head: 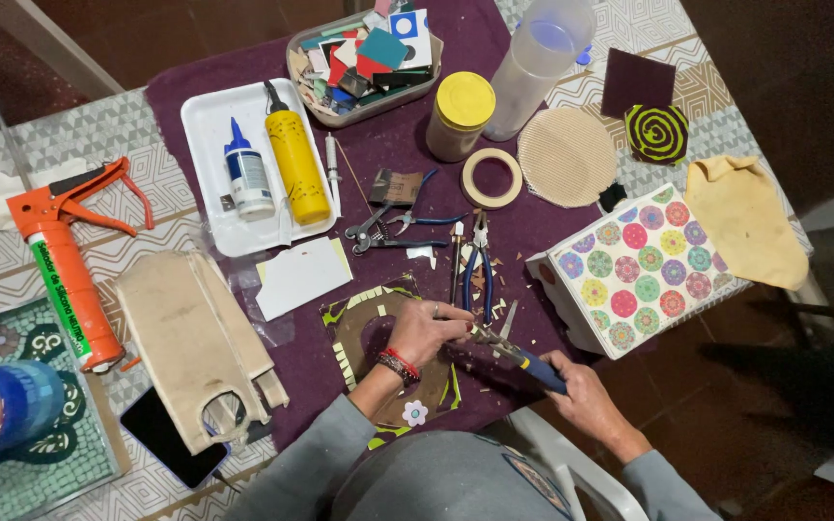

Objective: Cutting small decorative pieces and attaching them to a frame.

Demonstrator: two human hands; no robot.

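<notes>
Left hand (427,330) resting on a round mosaic piece (378,338) at the near middle of the desk (127,154), fingertips pinched narrow on a small fragment, too small to identify. Right hand (581,391) closed around the blue handles of nippers (518,355), jaws meeting that fragment. Just beyond, blue-handled pliers (480,265) among scattered chips. Farther left, a white tray (207,125) with a yellow bottle (296,164). Right of the hands, a dotted box (644,265).

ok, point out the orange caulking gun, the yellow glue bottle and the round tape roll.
orange caulking gun (62,270): head view, on the tube's middle.
yellow glue bottle (296,166): head view, on the bottle's body.
round tape roll (491,178): head view, on the ring's left band.
</notes>
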